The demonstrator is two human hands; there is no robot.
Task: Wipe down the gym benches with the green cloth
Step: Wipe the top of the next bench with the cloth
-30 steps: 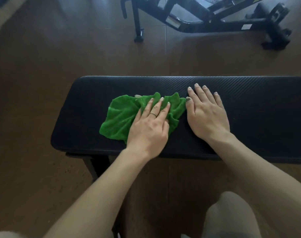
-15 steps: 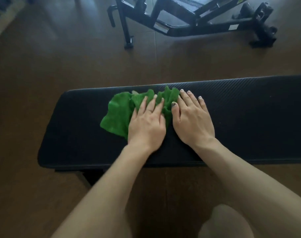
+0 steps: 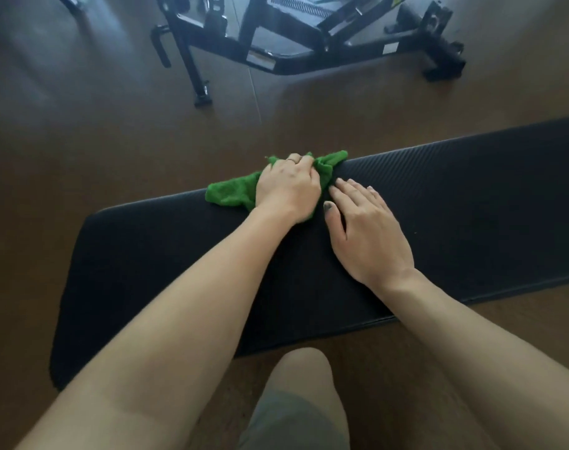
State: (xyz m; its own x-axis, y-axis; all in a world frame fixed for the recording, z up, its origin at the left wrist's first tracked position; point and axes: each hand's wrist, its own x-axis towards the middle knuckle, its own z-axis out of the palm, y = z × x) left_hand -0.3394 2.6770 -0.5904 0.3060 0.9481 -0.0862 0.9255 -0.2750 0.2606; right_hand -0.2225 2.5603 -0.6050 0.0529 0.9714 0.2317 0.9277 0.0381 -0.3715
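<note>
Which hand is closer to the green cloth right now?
Left. The left hand is on the green cloth, fingers curled over the bench's far edge; the right hand lies flat beside it.

Both forearms are bare from the bottom of the frame to the wrists; no sleeve, watch or bracelet shows on either. The left hand (image 3: 288, 186) wears a thin, plain band ring (image 3: 291, 160) on one finger, up near the fingertips. The right hand (image 3: 367, 228) carries no ring that can be seen. Its thumbnail (image 3: 328, 206) is painted a dark grey-green, and the nails (image 3: 369, 188) of its other fingers look pale, though blur keeps their finish unclear. Well back from both hands, a bare knee (image 3: 304, 368) shows at the lower edge, with the hem of grey-olive shorts (image 3: 289, 423) just behind it.
</note>
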